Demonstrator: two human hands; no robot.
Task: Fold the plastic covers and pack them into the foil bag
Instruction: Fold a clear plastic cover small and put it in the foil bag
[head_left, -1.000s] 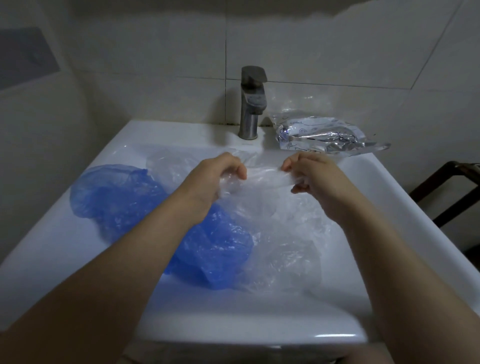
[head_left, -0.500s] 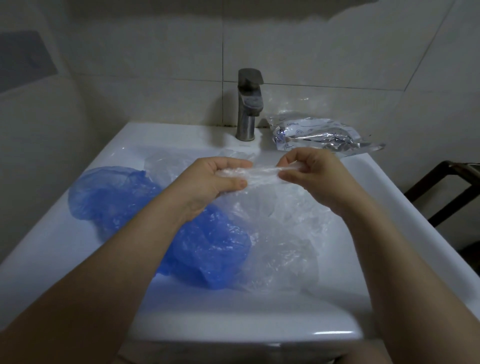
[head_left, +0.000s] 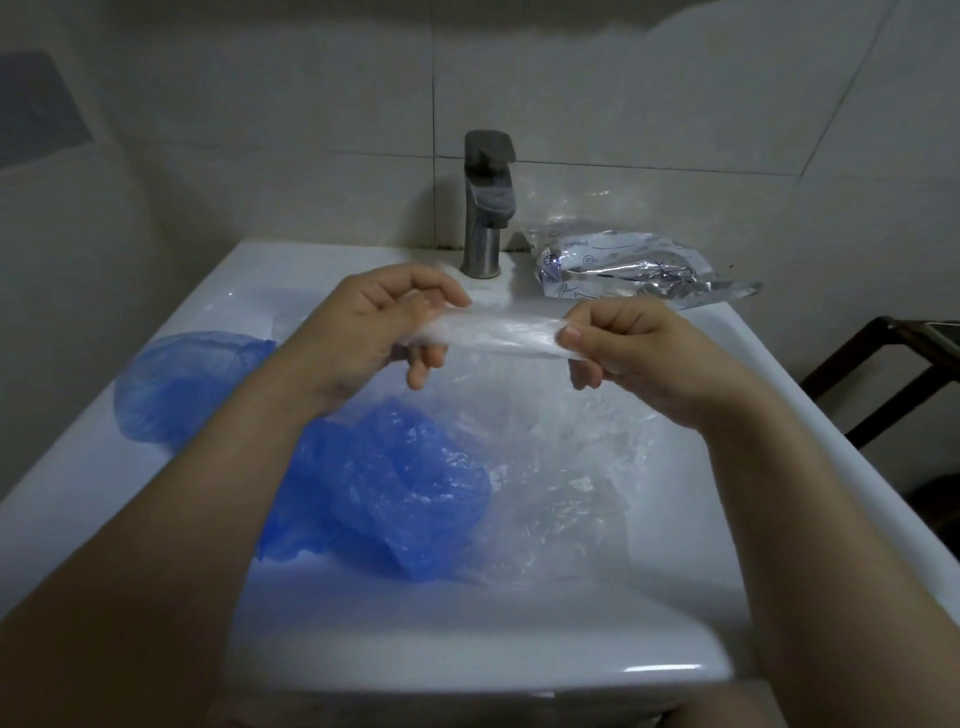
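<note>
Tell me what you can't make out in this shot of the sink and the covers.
Head view only:
- Foil bag: print too small to read; its opening isn't visible.
- Blue covers: the left forearm crosses them, so their number is unclear.
- Clear cover: bunched between left hand and right hand; fold count unclear.
- Sink drain: hidden under loose plastic.
</note>
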